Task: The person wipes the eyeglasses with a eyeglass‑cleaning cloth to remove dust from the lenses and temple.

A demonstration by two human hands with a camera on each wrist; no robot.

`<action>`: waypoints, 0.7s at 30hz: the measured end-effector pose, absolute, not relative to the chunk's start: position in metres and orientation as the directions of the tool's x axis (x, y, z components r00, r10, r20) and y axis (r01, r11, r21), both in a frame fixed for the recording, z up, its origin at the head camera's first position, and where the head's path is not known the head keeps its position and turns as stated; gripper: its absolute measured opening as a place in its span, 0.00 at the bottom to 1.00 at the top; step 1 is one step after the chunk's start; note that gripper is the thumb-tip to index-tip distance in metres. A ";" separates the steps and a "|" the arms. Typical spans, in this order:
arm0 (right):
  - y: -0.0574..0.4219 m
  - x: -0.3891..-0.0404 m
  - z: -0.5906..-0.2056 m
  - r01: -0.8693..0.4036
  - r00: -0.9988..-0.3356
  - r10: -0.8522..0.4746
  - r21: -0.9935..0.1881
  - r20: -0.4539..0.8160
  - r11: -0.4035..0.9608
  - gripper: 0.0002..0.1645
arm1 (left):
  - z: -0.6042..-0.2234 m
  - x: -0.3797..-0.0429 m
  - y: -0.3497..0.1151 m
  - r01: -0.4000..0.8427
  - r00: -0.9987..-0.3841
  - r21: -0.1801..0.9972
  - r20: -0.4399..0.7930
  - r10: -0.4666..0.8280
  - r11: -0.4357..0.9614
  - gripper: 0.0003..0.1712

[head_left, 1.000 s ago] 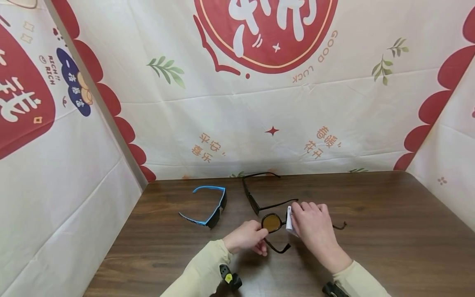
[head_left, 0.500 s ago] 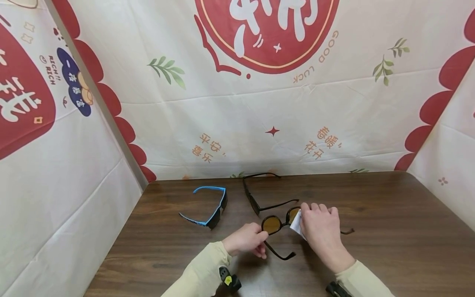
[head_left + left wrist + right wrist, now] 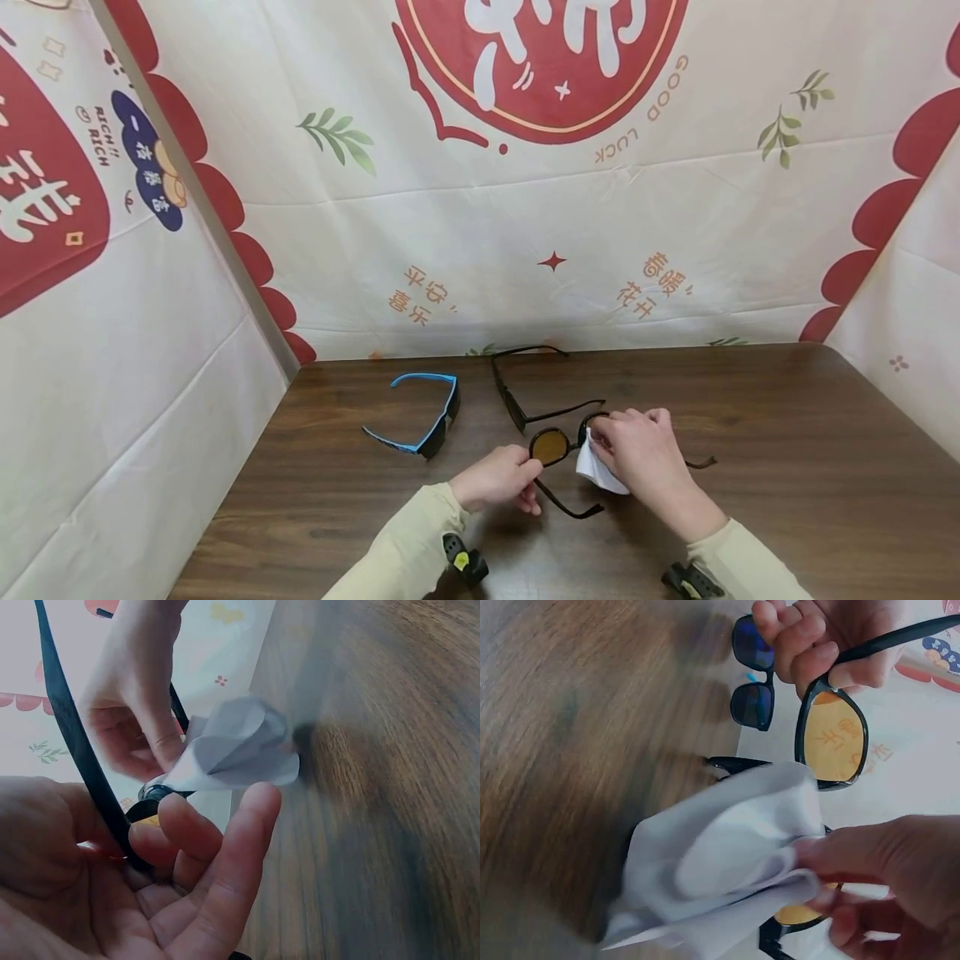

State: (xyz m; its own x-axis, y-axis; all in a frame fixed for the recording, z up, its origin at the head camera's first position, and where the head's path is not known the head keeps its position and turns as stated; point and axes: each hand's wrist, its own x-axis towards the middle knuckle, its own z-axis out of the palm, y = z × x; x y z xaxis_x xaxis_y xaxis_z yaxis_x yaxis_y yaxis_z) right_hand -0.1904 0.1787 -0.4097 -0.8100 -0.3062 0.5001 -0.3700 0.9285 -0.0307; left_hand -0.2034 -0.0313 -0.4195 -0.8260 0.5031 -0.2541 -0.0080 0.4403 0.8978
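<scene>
Black-framed sunglasses with amber lenses (image 3: 550, 447) are held above the table, temples unfolded. My left hand (image 3: 497, 480) pinches them at the hinge end of the left lens, and one temple runs past its fingers. In my right hand (image 3: 643, 457) a pale grey-white cloth (image 3: 600, 469) is pinched against the other lens, most of which it and the fingers hide. The right wrist view shows the cloth (image 3: 720, 847) hanging in loose folds from thumb and fingers, with the near amber lens (image 3: 835, 742) uncovered.
Blue-framed sunglasses (image 3: 438, 429) with dark lenses lie unfolded at the left of the brown wooden table (image 3: 780, 450). Black sunglasses (image 3: 512, 407) lie behind my hands, towards the printed cloth backdrop (image 3: 480, 242). Similar printed cloth walls stand at both sides.
My right hand has shifted right along the sunglasses, then slightly back left, rubbing the cloth over the right lens. The cloth now hangs lower and more spread out. My left hand has barely moved.
</scene>
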 end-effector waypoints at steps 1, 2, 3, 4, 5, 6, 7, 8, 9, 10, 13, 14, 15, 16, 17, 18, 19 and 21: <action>0.179 -0.190 -0.409 -0.352 -0.822 -0.298 -0.021 0.486 0.936 0.15 | -0.419 -0.203 -0.032 -0.007 -0.825 0.899 -0.252 0.505 0.438 0.13; 0.180 -0.189 -0.408 -0.329 -0.831 -0.286 -0.008 0.477 0.944 0.15 | -0.419 -0.203 -0.032 -0.006 -0.825 0.900 -0.251 0.507 0.437 0.13; 0.181 -0.188 -0.407 -0.302 -0.842 -0.266 0.000 0.469 0.953 0.13 | -0.419 -0.203 -0.032 -0.008 -0.824 0.900 -0.253 0.508 0.436 0.13; 0.181 -0.188 -0.406 -0.273 -0.849 -0.245 0.007 0.468 0.962 0.11 | -0.418 -0.203 -0.032 -0.007 -0.821 0.899 -0.256 0.510 0.439 0.13; 0.182 -0.187 -0.406 -0.246 -0.853 -0.221 0.010 0.473 0.969 0.10 | -0.418 -0.203 -0.033 -0.004 -0.818 0.896 -0.258 0.513 0.444 0.13; 0.182 -0.187 -0.406 -0.222 -0.854 -0.199 0.009 0.481 0.975 0.09 | -0.418 -0.203 -0.033 -0.002 -0.816 0.894 -0.260 0.516 0.448 0.13; 0.182 -0.187 -0.406 -0.207 -0.849 -0.180 0.001 0.497 0.978 0.08 | -0.418 -0.203 -0.033 0.002 -0.814 0.892 -0.261 0.519 0.452 0.14; 0.182 -0.187 -0.407 -0.200 -0.840 -0.168 -0.007 0.516 0.980 0.08 | -0.418 -0.203 -0.033 0.005 -0.811 0.890 -0.262 0.522 0.456 0.14; 0.182 -0.188 -0.407 -0.201 -0.830 -0.161 -0.017 0.534 0.979 0.08 | -0.418 -0.203 -0.033 0.011 -0.810 0.889 -0.262 0.525 0.459 0.14; 0.182 -0.188 -0.408 -0.209 -0.816 -0.161 -0.024 0.555 0.978 0.09 | -0.418 -0.203 -0.032 0.016 -0.809 0.887 -0.260 0.528 0.461 0.15; 0.182 -0.190 -0.410 -0.276 -0.777 -0.199 -0.039 0.598 0.960 0.11 | -0.419 -0.203 -0.031 0.018 -0.808 0.890 -0.256 0.531 0.456 0.15; 0.182 -0.191 -0.410 -0.308 -0.768 -0.223 -0.040 0.600 0.951 0.12 | -0.420 -0.203 -0.031 0.016 -0.807 0.891 -0.256 0.532 0.453 0.15; 0.182 -0.191 -0.410 -0.342 -0.763 -0.253 -0.040 0.595 0.939 0.13 | -0.420 -0.203 -0.031 0.014 -0.808 0.892 -0.256 0.531 0.451 0.15; 0.182 -0.192 -0.410 -0.379 -0.758 -0.287 -0.038 0.586 0.924 0.15 | -0.421 -0.203 -0.031 0.011 -0.809 0.893 -0.256 0.529 0.449 0.14; 0.182 -0.192 -0.409 -0.414 -0.754 -0.320 -0.038 0.574 0.909 0.16 | -0.421 -0.203 -0.030 0.007 -0.809 0.894 -0.258 0.528 0.448 0.14; 0.183 -0.193 -0.409 -0.445 -0.753 -0.350 -0.038 0.557 0.895 0.17 | -0.421 -0.203 -0.030 0.004 -0.810 0.895 -0.259 0.526 0.447 0.14; 0.183 -0.193 -0.409 -0.472 -0.751 -0.379 -0.039 0.541 0.881 0.18 | -0.421 -0.203 -0.030 0.000 -0.811 0.896 -0.260 0.525 0.444 0.14; 0.183 -0.193 -0.408 -0.505 -0.752 -0.420 -0.033 0.509 0.863 0.19 | -0.422 -0.202 -0.030 -0.005 -0.811 0.896 -0.263 0.523 0.443 0.14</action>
